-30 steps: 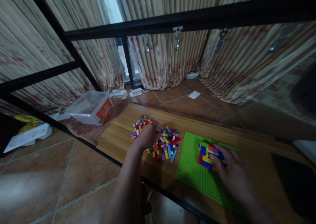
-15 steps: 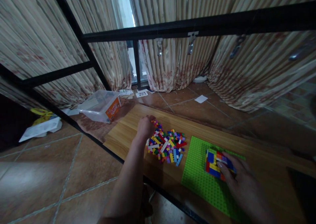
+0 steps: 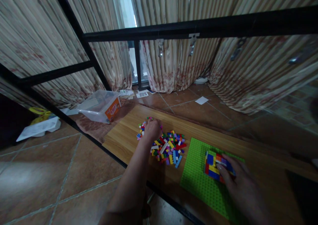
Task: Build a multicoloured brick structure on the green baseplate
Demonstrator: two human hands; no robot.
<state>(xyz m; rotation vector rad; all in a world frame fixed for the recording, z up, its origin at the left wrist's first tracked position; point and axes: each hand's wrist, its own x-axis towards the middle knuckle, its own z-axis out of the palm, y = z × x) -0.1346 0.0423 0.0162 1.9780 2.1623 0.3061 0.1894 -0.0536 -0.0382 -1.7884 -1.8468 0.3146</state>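
Wooden surface (image 3: 124,139) before us, low over tiled floor. Our left hand (image 3: 152,129) rests palm-down on far left edge of loose brick pile (image 3: 167,146); fingers curled, whether it pinches brick we cannot tell. Pile spreads rightward from that hand, toward green baseplate (image 3: 196,175). Our right hand (image 3: 236,180) lies flat, fingertips on brick block (image 3: 214,161), steadying, not gripping.

black bar (image 3: 198,26) overhead, loose bricks (image 3: 169,147) mid-table

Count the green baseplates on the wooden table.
1. The green baseplate lies at the table's right, under the brick build that the right hand touches. None seems hidden.
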